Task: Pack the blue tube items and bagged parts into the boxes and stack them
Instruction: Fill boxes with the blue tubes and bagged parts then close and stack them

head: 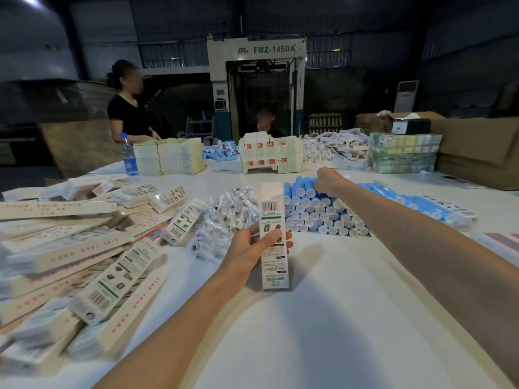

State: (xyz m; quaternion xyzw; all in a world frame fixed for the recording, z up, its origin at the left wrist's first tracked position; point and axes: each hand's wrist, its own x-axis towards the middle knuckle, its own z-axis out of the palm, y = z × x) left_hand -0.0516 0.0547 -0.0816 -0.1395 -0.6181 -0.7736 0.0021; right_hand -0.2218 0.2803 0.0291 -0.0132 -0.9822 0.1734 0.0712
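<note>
My left hand [252,248] grips a long white box [273,237] with a barcode, held upright over the white table, its far end open. My right hand [327,181] reaches out to the top of a stacked pile of blue tubes with white caps [317,211], fingers curled on one tube there. A heap of small clear bagged parts [227,217] lies just left of the box. Packed white boxes [92,262] with red lettering lie piled at the left.
More blue tubes [415,203] lie to the right. At the far table edge stand flat carton stacks [168,155], a water bottle [129,155], wrapped bundles [404,153] and brown cartons [477,153]. Two people are behind the table. Bare table surface [323,318] lies near me.
</note>
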